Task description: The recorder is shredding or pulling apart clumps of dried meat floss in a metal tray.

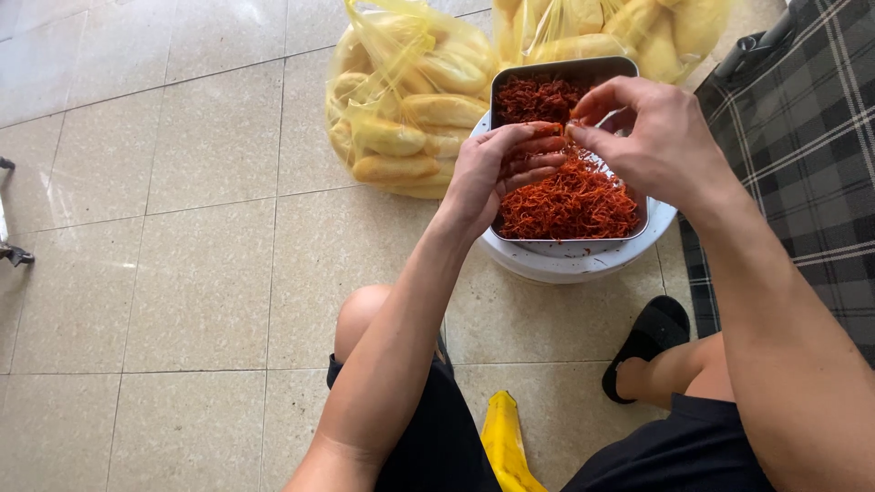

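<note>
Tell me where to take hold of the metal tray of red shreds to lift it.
Grip the metal tray by its raised rim on the two long sides, coming from above with fingers outside the walls. It sits on a white round base; the left hand and right hand work over the red shreds, and the far end crowds the yellow bags, so the sides look freest.

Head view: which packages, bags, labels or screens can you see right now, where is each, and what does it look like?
Yellow plastic bag: on the floor left of the metal tray, see-through, knotted, full of pale oblong bread rolls.
Second yellow bag: behind the tray at the top edge, see-through, same kind of rolls.
Labels, signs, screens: none in view.
</note>
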